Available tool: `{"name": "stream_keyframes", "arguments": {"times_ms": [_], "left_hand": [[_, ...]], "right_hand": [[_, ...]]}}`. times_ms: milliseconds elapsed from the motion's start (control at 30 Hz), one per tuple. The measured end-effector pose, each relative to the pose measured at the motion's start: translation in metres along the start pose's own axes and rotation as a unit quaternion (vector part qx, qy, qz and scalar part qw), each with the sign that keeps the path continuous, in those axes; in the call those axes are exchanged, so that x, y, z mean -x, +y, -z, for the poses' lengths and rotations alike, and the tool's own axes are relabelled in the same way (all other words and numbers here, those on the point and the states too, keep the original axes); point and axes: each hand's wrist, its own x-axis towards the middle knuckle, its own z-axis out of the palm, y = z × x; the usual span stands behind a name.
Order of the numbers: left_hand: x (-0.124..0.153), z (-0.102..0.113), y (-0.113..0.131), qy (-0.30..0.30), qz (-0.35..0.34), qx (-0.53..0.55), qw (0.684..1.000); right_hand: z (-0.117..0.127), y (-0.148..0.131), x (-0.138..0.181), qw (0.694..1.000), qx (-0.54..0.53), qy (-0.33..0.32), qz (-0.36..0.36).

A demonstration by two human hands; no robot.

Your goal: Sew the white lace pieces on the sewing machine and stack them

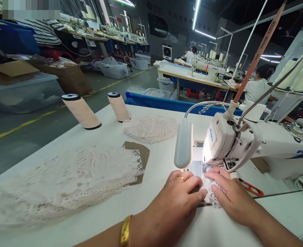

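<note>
A small piece of white lace [210, 192] lies under the head of a white sewing machine [225, 140], lit by its lamp. My left hand [178, 199], with a ring and a gold bangle, rests on the lace's left edge, fingers stretched flat. On the right side of the lace my right hand [230, 195] presses down with flat fingers, close to the needle area. Neither hand grips anything.
A large heap of lace pieces [71, 181] lies on brown card at my left, a smaller heap [151, 128] farther back. Two thread cones [81, 111] stand behind them. A gooseneck lamp [183, 144] hangs beside the machine. Red-handled snips [251, 188] lie to the right. Other people sit at machines beyond.
</note>
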Motion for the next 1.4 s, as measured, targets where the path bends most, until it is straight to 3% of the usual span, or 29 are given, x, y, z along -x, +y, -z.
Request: {"name": "stream_keyframes", "arguments": {"times_ms": [367,500,700,867,1400], "left_hand": [[0.003,-0.001,0.000,-0.007,-0.001,-0.009,1.000],[0.002,0.000,0.001,0.009,-0.005,-0.013,1.000],[-0.002,0.003,0.002,0.011,-0.011,-0.023,1.000],[-0.006,0.002,-0.002,0.008,0.002,-0.034,0.999],[-0.010,-0.005,-0.002,0.009,0.030,-0.068,0.997]], "right_hand": [[-0.001,0.008,0.002,0.999,-0.033,-0.021,-0.018],[-0.003,0.010,0.002,1.000,0.000,0.024,-0.020],[-0.003,0.012,0.001,0.996,0.045,0.067,0.044],[-0.001,0.012,-0.003,0.991,0.085,0.080,0.066],[-0.002,0.018,-0.010,0.989,0.110,0.083,0.046]]}}
